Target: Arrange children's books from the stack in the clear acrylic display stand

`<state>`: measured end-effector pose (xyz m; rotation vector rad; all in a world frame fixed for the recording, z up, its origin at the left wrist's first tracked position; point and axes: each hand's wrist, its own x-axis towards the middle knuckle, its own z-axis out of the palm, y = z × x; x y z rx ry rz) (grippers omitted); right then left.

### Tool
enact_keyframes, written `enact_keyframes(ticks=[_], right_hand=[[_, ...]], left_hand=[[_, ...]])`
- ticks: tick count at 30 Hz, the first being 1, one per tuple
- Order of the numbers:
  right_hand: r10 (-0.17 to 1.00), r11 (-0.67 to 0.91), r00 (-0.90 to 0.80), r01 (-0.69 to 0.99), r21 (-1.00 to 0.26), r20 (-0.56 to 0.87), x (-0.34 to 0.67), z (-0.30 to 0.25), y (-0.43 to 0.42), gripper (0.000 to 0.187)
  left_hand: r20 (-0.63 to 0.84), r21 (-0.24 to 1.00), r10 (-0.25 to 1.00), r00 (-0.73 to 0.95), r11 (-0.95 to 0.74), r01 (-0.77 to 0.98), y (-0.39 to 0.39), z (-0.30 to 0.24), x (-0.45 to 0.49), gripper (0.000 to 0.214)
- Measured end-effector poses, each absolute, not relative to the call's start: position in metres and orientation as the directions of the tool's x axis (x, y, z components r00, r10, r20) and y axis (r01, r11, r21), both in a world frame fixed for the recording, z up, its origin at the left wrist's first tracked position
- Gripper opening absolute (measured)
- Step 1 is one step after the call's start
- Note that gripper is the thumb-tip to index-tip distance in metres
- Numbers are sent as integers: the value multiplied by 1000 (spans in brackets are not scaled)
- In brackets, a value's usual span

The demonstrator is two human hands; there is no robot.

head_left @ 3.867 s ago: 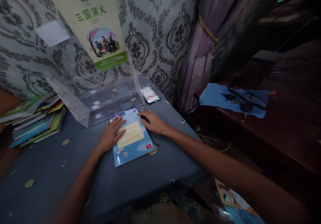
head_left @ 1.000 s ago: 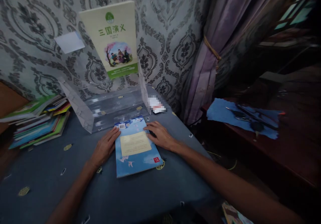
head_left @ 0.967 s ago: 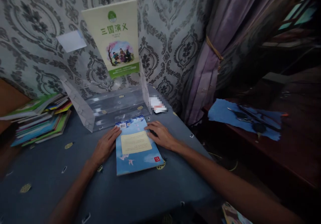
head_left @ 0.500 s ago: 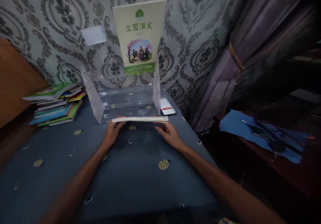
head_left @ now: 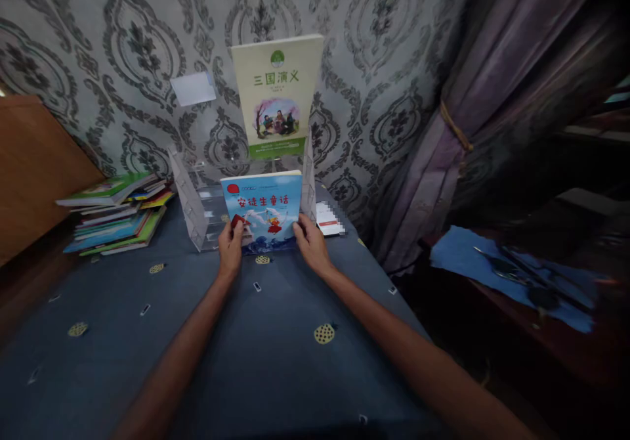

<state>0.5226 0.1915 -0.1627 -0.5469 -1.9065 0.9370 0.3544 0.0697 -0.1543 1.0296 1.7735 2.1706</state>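
Observation:
Between my two hands a blue picture book (head_left: 266, 207) with red Chinese lettering stands nearly upright, its cover toward me. My left hand (head_left: 230, 248) grips its lower left side, thumb on the cover. On the lower right side, my right hand (head_left: 311, 246) has its thumb on the front edge and its fingers behind. Just behind the book is a clear acrylic stand (head_left: 189, 207) with stepped tiers, partly covered by the book. A pale green book (head_left: 276, 95) rests upright on the stand's upper back level.
A pile of books (head_left: 118, 213) lies on the left of the dark blue tablecloth (head_left: 246, 361). A phone-like white item (head_left: 329, 218), partly pixelated, lies right of the stand. A white card (head_left: 193, 88) shows above it. Scissors on blue cloth (head_left: 457, 256) lie far right.
The blue book has turned from edge-on to nearly upright, its cover now showing. Both hands moved with it, closer together, and the view has tilted up slightly.

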Motion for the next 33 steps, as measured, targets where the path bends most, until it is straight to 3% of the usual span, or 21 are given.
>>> enact_keyframes(ticks=[7,18,33], right_hand=[[715,611,-461,47,-790,525,520,-183,182,36],[727,578,-524,120,-807,443,523,-193,187,34],[739,513,-547,77,-855,394,525,-193,187,39]], left_hand=[[385,922,512,-768,-261,287,67,-172,353,52],[236,963,563,-792,-245,113,68,-181,349,72],[216,968,555,-803,-228,103,69,-177,353,72]])
